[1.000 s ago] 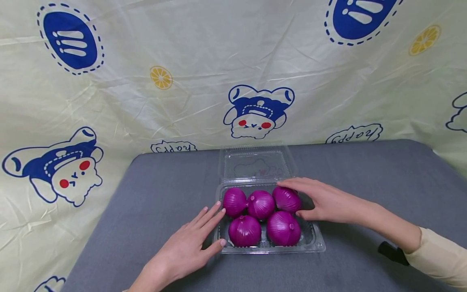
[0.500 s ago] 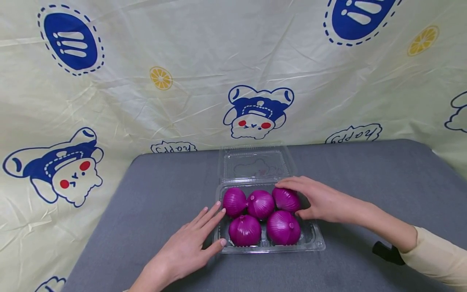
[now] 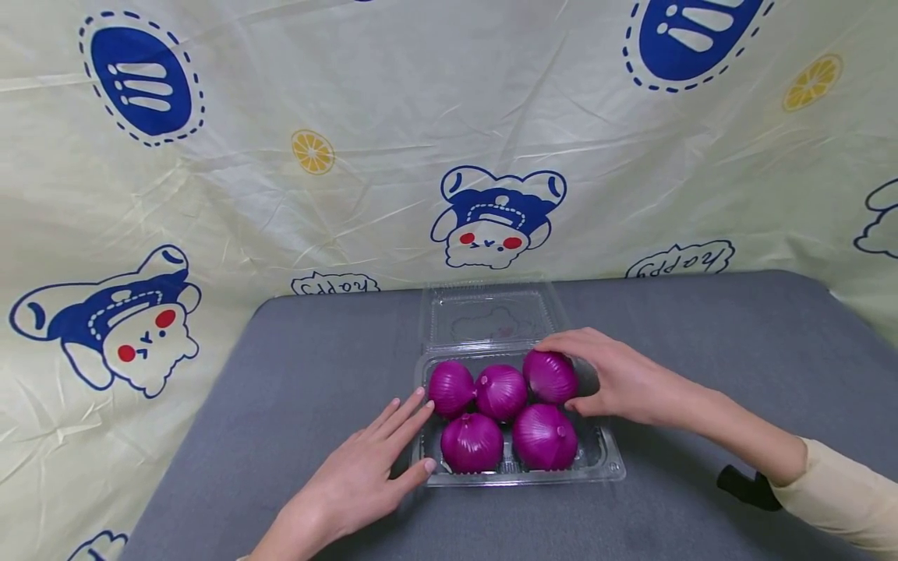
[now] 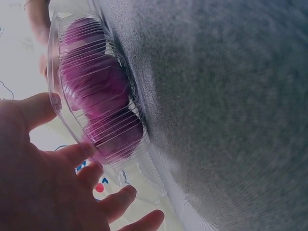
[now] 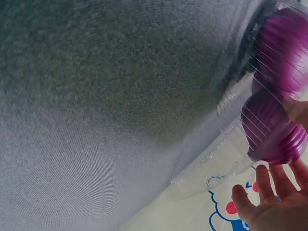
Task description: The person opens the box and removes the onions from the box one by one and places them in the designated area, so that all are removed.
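Several glossy purple onions sit in a clear plastic clamshell box (image 3: 526, 481) on the table, three behind and two in front. My right hand (image 3: 624, 380) holds the back right onion (image 3: 551, 377) between thumb and fingers. This onion stands a little higher than the ones beside it, and the right wrist view shows the fingers (image 5: 285, 180) around its end. My left hand (image 3: 358, 475), fingers spread and fairly straight, touches the box's left rim. In the left wrist view its thumb (image 4: 41, 109) and forefinger meet the clear wall.
The box's clear lid (image 3: 494, 315) lies folded back toward the rear table edge. Grey cloth covers the table (image 3: 323, 351). Behind it hangs a pale printed curtain (image 3: 379, 101). A black strap (image 3: 747, 487) shows under the right forearm.
My right hand has raised and slightly turned the back right onion. The left hand and the box have stayed in place, and the other onions look unmoved.
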Demonstrator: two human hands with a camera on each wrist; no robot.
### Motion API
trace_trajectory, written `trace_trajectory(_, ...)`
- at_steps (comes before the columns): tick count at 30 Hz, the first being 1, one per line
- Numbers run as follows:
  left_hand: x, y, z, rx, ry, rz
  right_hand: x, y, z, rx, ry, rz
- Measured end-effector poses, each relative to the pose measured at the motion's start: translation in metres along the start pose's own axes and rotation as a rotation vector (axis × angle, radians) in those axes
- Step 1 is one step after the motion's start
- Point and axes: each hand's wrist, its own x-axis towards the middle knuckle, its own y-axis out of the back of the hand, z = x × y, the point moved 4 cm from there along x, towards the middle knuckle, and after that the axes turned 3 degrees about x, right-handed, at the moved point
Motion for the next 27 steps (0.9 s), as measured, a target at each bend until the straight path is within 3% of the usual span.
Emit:
trace_trajectory(4, -0.001, 0.000, 0.001, 0.010, -0.010, 0.020, -0.002, 0.007, -0.001, 0.024, 0.001, 0.059)
trace_trajectory(13, 0.000, 0.000, 0.002, 0.001, -0.006, 0.007, -0.009, 0.013, 0.002, 0.093, -0.085, 0.214)
trace_trajectory(27, -0.001, 0.000, 0.002, 0.016, -0.005, 0.014, -0.023, 0.020, 0.003, 0.187, -0.093, 0.346)
